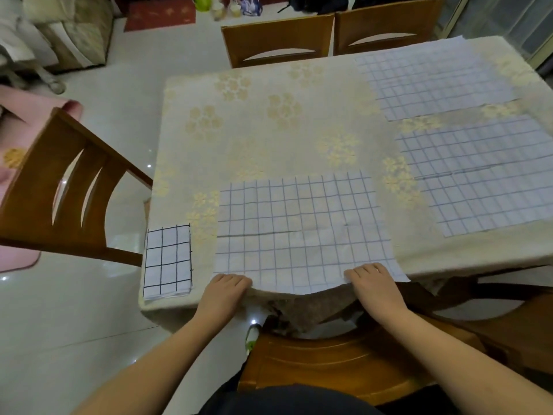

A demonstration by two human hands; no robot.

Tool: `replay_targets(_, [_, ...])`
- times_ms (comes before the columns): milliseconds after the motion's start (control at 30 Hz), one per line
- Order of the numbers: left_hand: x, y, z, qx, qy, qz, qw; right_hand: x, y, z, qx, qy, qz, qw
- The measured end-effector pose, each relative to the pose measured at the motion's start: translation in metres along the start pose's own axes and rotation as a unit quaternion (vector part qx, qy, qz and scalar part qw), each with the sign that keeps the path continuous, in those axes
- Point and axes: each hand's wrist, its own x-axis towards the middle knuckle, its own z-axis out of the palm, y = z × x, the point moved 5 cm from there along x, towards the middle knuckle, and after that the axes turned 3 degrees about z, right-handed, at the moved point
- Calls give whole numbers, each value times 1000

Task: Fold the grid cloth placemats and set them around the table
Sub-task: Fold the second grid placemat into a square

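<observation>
Grid placemat [302,232] is seen in the head view lying flat at the near edge of the tabletop [269,121], its near hem hanging slightly over the edge. It is held at both near corners: the left hand [229,287] at the near-left corner, the right hand [372,280] at the near-right corner. Fingers of both hands are curled over the hem, apparently pinching it; thumbs are hidden under the cloth, so the exact pinch cannot be confirmed.

One folded placemat [167,263] is already set at the near-left corner of the tabletop, well apart from the hands. Two more unfolded ones are seen to the right: a nearer placemat [484,178] and a far placemat [434,82], both flat.

Step in hand is judged to be the first fold of the near placemat. For a clean fold, both corners should be lifted together and carried away to the far hem, grid lines matched edge to edge, then the crease pressed flat. Uneven lifting would likely skew the fold. The flowered tablecloth underneath may be dragged along if it is pinched too.

Wooden chairs [278,40] are seen around the table; one chair [329,360] is directly below the hands.
</observation>
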Motion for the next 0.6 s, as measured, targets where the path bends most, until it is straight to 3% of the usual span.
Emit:
replay_targets(133, [9, -16, -27, -2, 66, -59, 996, 2, 17, -23, 4, 68, 8, 998])
replay_targets(367, [34, -40, -88, -10, 141, -84, 986, 17, 45, -76, 48, 218, 10, 975])
replay_targets(600, [89, -64, -124, -8, 165, -98, 981, 67, 56, -120, 72, 259, 43, 962])
